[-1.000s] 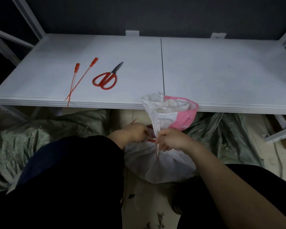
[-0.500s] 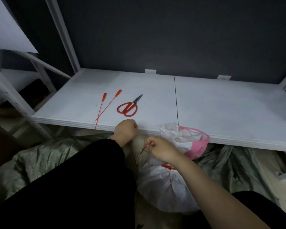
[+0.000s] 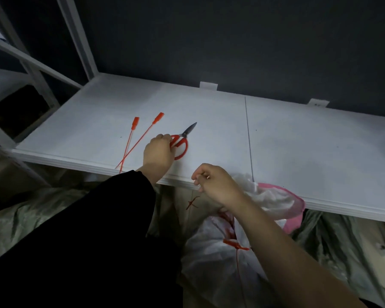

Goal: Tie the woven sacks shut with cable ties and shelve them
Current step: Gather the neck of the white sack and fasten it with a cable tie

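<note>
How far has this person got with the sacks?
Done: a red cable tie cinches the neck of the white sack. In hand: the left hand grips the scissors on the shelf; the right hand seems to pinch the tie's tail. Left: no sack is shelved yet; two spare ties lie there.

A white shelf [image 3: 298,152] carries two red cable ties [image 3: 140,138], crossed near its front edge, and red-handled scissors [image 3: 182,142] just right of them.

Scissors [image 3: 181,145]: red handles, dark grey blades. Cable ties [image 3: 135,123]: orange-red. Shelf [image 3: 309,147]: white. Sack [image 3: 209,265]: white, pink at the rim. Sleeve [image 3: 87,241]: black. Wall [image 3: 231,41]: dark grey.
</note>
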